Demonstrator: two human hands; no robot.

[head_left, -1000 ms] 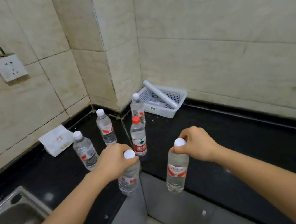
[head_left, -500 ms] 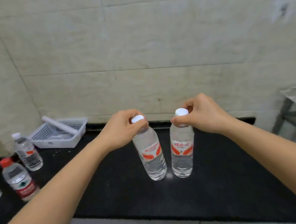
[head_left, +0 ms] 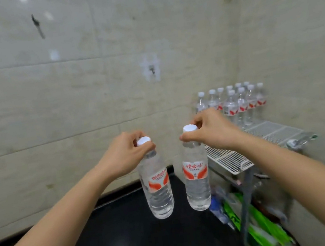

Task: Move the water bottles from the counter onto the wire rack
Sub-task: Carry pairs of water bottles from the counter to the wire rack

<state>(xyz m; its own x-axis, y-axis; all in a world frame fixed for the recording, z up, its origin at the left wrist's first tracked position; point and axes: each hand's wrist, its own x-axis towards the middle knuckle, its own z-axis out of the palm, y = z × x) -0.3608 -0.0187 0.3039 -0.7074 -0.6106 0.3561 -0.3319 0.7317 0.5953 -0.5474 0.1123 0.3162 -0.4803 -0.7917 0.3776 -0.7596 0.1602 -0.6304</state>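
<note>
So, two clear water bottles are up in the air, one per hand. The left bottle (head_left: 158, 187) hangs straight down below the left hand (head_left: 128, 151), which has its thumb and fingers curled round the neck. The left cap (head_left: 143, 140), white, pokes out on top of the fist. The bottle looks full of clear water and has a red-and-white label round the middle.

The right bottle (head_left: 195, 177) hangs below the right hand (head_left: 207, 130) the same way, fingers pinching the neck right under the right cap (head_left: 189, 128), also white. It's full as well, with red characters on the label facing the camera.

Both bottles are upright, side by side between the hands, close but not touching. They're clear of the black counter (head_left: 134, 244) below them.

Out past the right hand and off to its right is the wire rack (head_left: 265, 134), a white wire shelf on a grey metal frame. Beyond the right knuckles, at the rack's far end, stands a cluster of bottles (head_left: 237, 102). Those are the same sort, with white caps and red labels, packed in a couple of rows in the wall corner.

Under the rack, below the right forearm, there's green packaging (head_left: 259, 226), too blurry to tell what it is.

Both bare forearms reach forward with the wrists about level, knuckles up, and the hands near each other.
</note>
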